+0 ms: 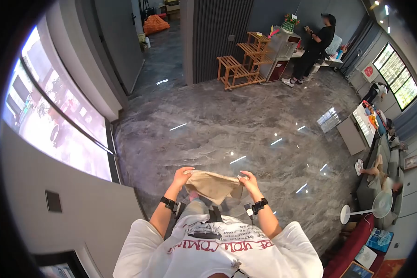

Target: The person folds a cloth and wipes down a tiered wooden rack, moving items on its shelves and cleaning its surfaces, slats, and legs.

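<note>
2 hands (181, 177) (249, 181) clamped on beige cloth (213, 186), at its upper edge, wide floor (208, 118) ahead

The stand (236, 69), wooden and stepped, rests on a glossy, marbled grey floor (208, 116) that spreads out before it, streaked with reflected light. A dark ribbed wall (217, 41) rises behind the stand and to its left. Further left of the stand are a doorway (164, 55), a grey door (123, 44) and a large, bright window (55, 116). A cabinet (277, 51) stands just right of the stand; well to the stand's right are a barred window (396, 76) and a grey sofa (396, 155).
</note>
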`<state>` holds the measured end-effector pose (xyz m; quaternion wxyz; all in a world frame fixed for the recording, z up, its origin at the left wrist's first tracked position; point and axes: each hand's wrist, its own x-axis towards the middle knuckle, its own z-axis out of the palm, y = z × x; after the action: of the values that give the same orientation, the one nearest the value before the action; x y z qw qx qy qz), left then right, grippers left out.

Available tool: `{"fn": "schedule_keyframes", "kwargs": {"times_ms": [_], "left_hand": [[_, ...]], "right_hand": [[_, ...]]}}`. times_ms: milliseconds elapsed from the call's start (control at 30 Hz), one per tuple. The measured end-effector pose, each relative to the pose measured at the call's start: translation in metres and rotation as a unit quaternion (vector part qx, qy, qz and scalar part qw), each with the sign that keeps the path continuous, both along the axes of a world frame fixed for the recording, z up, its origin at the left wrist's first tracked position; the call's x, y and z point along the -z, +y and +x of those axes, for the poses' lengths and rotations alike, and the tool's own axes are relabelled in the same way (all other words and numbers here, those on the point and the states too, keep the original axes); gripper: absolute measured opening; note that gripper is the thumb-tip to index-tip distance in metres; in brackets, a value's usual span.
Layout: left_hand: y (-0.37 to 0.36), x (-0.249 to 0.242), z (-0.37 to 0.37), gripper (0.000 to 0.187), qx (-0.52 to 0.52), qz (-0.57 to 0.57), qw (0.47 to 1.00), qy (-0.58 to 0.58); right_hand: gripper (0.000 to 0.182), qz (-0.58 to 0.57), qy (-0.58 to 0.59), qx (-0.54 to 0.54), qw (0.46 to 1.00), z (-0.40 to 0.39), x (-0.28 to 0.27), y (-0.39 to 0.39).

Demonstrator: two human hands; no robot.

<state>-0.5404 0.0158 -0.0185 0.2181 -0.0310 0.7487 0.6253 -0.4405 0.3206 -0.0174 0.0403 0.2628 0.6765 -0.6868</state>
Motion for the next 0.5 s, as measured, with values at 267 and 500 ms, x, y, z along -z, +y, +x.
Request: {"fn": "schedule_keyframes", "kwargs": {"times_ms": [267, 500], "left_hand": [[-0.016, -0.016, -0.133, 0.022, 0.124, -0.014, 0.985, 0.116], [0.004, -0.045, -0.242, 0.029, 0.126, 0.012, 0.988, 0.088]], "right_hand": [[0.036, 0.131, 0.026, -0.078, 0.988, -0.109, -0.046, 0.005], [0.053, 0.177, -0.002, -0.265, 0.948, -0.219, -0.053, 0.022]]}}
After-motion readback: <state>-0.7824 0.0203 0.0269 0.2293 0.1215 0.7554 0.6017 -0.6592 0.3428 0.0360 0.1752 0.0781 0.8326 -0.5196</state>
